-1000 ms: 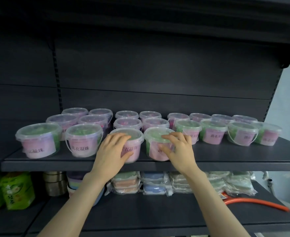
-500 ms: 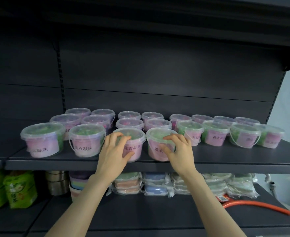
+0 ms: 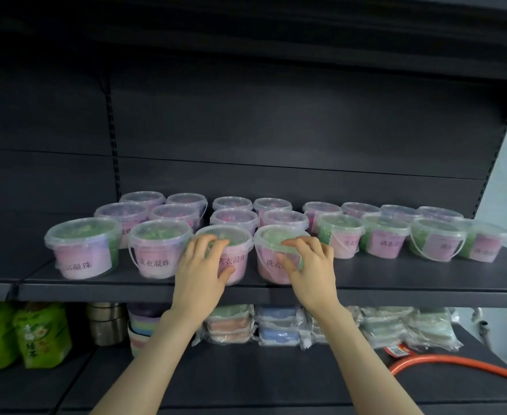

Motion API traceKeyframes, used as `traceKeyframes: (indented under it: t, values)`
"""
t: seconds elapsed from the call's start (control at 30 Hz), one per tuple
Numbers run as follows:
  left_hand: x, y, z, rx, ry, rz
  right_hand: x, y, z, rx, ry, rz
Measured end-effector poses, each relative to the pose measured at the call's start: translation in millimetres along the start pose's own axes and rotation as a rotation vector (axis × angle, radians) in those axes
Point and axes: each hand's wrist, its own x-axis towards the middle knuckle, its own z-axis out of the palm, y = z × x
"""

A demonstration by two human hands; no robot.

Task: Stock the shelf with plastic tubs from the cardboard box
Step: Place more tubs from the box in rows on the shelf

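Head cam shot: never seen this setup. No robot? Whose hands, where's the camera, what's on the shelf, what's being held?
No robot here: a person works with bare hands, and the one camera sits on their head, looking forward and down, so both arms reach in from the bottom. In front is a dark shelf carrying rows of clear plastic tubs with pink labels. The left hand grips the third tub of the front row, counted from the left, curled over its lid; the right hand grips the fourth tub likewise. Both stand on the shelf. The lower shelf holds green bags, wrapped packs and an orange hose. The cardboard box is out of view.
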Motion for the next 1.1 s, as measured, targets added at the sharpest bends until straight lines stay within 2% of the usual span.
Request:
traceKeyframes:
  t: [0.33, 0.47, 0.7, 0.8, 0.87, 1.0, 1.1]
  values:
    - [-1.0, -4.4, -0.3, -0.076, 0.009, 0.003, 1.3, 0.8, 0.6, 0.026, 0.023, 0.027]
    - [0.9, -8.4, 2.4, -0.099, -0.009, 0.018, -1.6, 0.0, -0.4, 0.129, 0.038, 0.067]
    - [-3.0, -7.8, -0.3, -0.037, -0.099, 0.024, -5.3, -1.2, -1.7, 0.155, -0.091, 0.086]
    - [-7.1, -7.6, -5.8, -0.089, -0.16, 0.024, -10.1, -1.2, -8.6, 0.156, -0.144, 0.108]
    - [-14.8, -5.0, -12.3, -0.165, -0.139, 0.016, -17.5, -2.9, -13.1, 0.145, -0.112, 0.119]
    - [-41.0, 4.8, -23.9, -0.206, 0.027, 0.055, -45.4, -11.8, -15.5, 0.132, 0.009, 0.056]
    - [-66.8, 8.4, -26.2, -0.279, -0.007, 0.059, -74.2, -11.3, -8.8, 0.083, 0.018, -0.014]
